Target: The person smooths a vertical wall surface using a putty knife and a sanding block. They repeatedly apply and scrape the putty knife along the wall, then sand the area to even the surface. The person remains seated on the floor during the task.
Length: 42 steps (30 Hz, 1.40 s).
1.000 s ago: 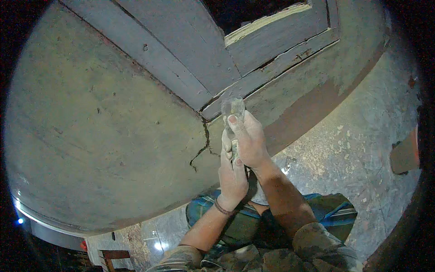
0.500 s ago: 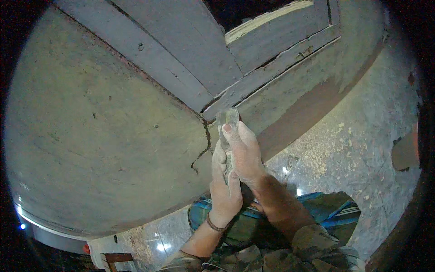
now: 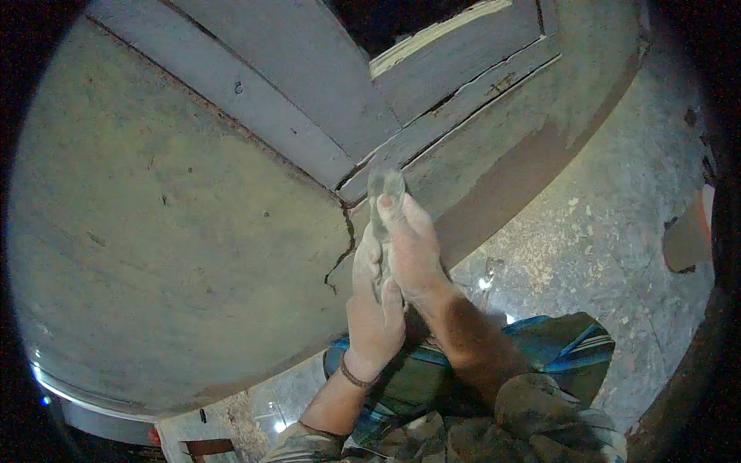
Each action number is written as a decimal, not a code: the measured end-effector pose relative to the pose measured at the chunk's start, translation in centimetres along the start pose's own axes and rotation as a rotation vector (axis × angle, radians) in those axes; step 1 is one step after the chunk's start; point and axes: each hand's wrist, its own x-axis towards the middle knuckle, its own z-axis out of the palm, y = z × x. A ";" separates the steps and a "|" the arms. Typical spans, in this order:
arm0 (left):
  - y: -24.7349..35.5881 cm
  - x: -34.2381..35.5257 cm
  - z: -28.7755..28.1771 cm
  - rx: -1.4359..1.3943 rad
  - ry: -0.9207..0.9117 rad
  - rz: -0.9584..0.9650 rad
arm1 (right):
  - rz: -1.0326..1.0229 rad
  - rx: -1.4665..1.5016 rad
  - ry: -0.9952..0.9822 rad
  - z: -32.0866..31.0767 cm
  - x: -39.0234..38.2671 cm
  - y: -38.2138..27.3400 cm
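My right hand (image 3: 414, 251), dusted pale, grips a small, flat clear piece (image 3: 386, 185), thumb pressed on top. My left hand (image 3: 373, 320), equally dusty, lies against it from the left, fingers extended forward; whether these also grip the piece, I cannot tell. Dark bracelet (image 3: 356, 373) on my left wrist. The piece points away from me, in front of the near corner of a grey wooden frame (image 3: 309, 116). Just left, a dark crack (image 3: 352, 235) runs from that corner down the greenish wall (image 3: 170, 247). Right: blotched floor (image 3: 556, 255).
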 end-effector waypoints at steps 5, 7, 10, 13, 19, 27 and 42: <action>0.0 -0.3 0.3 0.007 0.017 0.013 | -0.020 0.000 0.029 -0.1 0.2 0.4; -0.3 -0.8 0.3 0.017 0.019 -0.055 | -0.030 0.041 -0.044 -0.2 0.1 1.1; -1.2 -1.9 0.4 0.040 0.009 -0.054 | -0.026 -0.139 0.052 -0.5 -0.8 3.0; -2.8 -2.7 1.1 0.128 -0.008 -0.064 | 0.077 -0.010 0.011 -1.6 -1.7 5.1; -4.3 -5.4 1.9 -0.022 0.009 -0.106 | -0.058 -0.236 0.097 -2.4 -3.7 6.8; -1.9 -7.8 1.3 0.467 -0.768 -0.417 | 0.057 -0.648 -0.097 -5.2 -5.5 4.8; -27.4 -51.3 -12.7 0.702 0.403 -1.219 | 0.054 -1.464 -0.072 -28.8 1.6 6.7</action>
